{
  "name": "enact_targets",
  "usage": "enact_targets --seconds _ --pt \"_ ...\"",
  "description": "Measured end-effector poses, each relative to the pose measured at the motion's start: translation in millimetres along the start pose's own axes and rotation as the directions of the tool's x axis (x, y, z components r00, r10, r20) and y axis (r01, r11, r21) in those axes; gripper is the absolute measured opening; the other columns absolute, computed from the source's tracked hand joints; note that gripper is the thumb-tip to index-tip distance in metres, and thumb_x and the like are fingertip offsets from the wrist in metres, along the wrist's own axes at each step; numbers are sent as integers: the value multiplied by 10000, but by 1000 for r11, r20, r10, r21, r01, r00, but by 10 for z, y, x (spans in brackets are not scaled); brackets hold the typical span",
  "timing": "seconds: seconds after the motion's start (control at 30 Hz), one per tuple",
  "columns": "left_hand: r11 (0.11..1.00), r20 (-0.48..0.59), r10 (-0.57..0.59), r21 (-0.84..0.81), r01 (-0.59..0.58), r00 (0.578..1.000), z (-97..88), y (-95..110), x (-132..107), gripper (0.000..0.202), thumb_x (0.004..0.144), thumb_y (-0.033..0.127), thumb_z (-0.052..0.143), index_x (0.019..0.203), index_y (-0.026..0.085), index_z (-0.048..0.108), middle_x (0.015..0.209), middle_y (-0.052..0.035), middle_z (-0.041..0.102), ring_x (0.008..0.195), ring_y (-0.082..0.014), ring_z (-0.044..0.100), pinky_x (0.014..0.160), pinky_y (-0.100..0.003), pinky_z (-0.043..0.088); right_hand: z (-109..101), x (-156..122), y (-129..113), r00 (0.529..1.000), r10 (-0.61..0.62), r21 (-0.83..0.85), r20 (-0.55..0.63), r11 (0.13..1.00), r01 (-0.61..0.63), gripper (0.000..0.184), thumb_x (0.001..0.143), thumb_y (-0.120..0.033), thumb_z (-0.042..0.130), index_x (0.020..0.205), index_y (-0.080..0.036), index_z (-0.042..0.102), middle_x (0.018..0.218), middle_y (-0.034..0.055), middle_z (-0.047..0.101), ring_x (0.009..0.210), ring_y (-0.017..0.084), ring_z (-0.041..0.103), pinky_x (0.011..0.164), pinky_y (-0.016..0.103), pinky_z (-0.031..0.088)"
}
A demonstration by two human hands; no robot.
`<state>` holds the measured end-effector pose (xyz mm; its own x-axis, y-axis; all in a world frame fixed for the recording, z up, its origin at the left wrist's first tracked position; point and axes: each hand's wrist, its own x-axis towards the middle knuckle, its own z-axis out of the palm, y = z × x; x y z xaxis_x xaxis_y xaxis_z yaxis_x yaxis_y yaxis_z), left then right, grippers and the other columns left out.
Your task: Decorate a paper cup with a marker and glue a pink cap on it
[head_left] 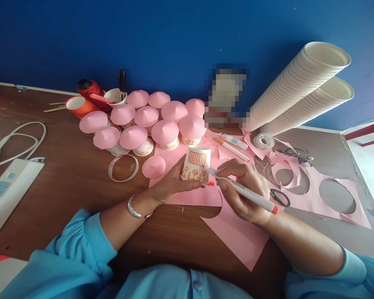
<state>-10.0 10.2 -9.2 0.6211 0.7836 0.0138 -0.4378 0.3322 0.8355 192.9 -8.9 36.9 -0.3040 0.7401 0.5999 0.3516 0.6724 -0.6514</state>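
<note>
Centred above the brown wooden bench (156, 236), the left hand (173, 178) holds a white, orange-drawn paper cup (197, 161); if it twists, the white plastic marker (244, 192) gripped by the right hand (251, 179) might skid.

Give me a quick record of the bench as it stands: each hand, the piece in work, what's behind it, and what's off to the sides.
Left hand: holds a white paper cup
Right hand: grips a white marker, tip at the cup's side; contact unclear
Drawing: striped panel above a row of flowers
Behind the cup: cups topped with pink cones
Loose cone: lies left of the held cup
Right side: pink paper with round cutouts; two tall cup stacks
Far left: white power strip
</note>
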Motion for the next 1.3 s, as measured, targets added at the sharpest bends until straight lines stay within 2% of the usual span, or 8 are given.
enact_targets --seconds 0.3,0.83,1.3 --pt "1000 -2 4 -13 -4 1000 14 13 3 414 876 247 782 1244 219 593 1041 -60 737 964 -189 705 853 -320 546 -5 0 -12 1000 9 -11 -1 1000 -9 118 943 -141 588 1011 -233 614 863 27 693 742 181 697 665 330 565" --pt "1000 -34 -22 5 22 999 17 18 0 485 854 280 805 1288 222 597 1050 -81 746 985 -232 721 836 -346 558 -12 -7 -14 1000 17 -22 5 1000 -17 118 937 -139 594 1014 -227 615 867 39 695 744 182 690 658 327 572" --pt "1000 -29 -10 -11 9 1000 7 8 -1 455 853 258 806 1255 226 595 1044 -64 738 973 -212 714 841 -337 551 -10 -2 -3 1000 4 -31 -9 1000 -4 113 935 -147 596 1008 -227 627 854 38 705 746 191 707 665 338 585"
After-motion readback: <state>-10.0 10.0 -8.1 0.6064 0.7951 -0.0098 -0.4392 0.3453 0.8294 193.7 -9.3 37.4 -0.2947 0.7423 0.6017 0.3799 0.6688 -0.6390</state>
